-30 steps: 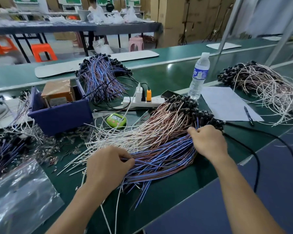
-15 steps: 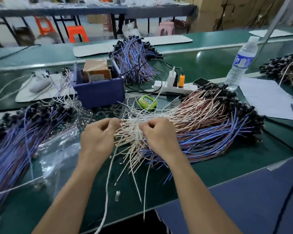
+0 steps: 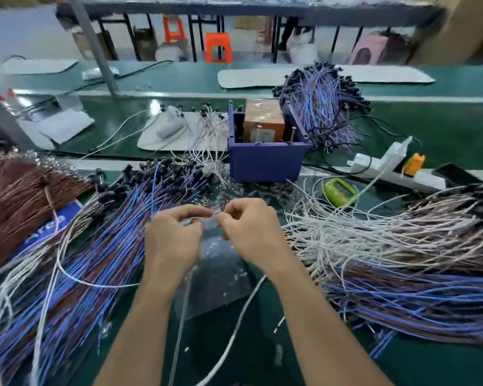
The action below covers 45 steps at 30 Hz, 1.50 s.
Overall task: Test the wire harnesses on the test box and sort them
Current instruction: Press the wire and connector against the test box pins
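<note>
Left hand [image 3: 173,240] and right hand [image 3: 248,232]: fingers [image 3: 195,211] curled, tips pinched together on something small and blurred, probably the end of a white harness [image 3: 234,330] trailing back under the wrists. Test box [image 3: 265,160] sits just beyond the fingers. Harness piles [image 3: 109,246] lie either side on the desk [image 3: 444,129]. Judged light, limp and tangle-prone: grip at the connector, not mid-wire.

Two hands [image 3: 173,240] [image 3: 251,235], one blue box [image 3: 265,162], two orange stools [image 3: 219,47] [image 3: 173,29]
</note>
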Each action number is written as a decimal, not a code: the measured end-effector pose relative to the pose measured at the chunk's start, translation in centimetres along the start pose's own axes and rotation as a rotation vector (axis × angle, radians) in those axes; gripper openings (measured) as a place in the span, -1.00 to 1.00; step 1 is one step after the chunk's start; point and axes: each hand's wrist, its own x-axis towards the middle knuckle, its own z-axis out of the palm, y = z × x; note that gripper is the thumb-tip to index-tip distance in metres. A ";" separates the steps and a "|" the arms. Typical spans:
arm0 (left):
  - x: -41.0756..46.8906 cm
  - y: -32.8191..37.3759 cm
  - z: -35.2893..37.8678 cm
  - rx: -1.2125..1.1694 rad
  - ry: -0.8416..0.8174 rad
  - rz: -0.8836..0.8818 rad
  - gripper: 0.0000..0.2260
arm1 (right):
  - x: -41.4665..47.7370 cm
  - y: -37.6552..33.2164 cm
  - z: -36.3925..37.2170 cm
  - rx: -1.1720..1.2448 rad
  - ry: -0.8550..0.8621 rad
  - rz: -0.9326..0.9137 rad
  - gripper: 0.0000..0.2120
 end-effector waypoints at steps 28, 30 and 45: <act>9.4 -6.2 -6.5 0.390 0.245 -0.189 -0.80 | 10.9 -7.4 10.3 -0.147 0.087 0.002 -0.83; 9.5 -6.2 -6.5 0.364 0.262 -0.179 -0.83 | 11.8 -8.1 10.1 -0.220 0.002 -0.042 -0.70; 8.8 -3.9 -6.9 -0.026 -0.040 0.072 -0.78 | 11.1 -8.3 2.0 0.125 -0.084 -0.058 -0.82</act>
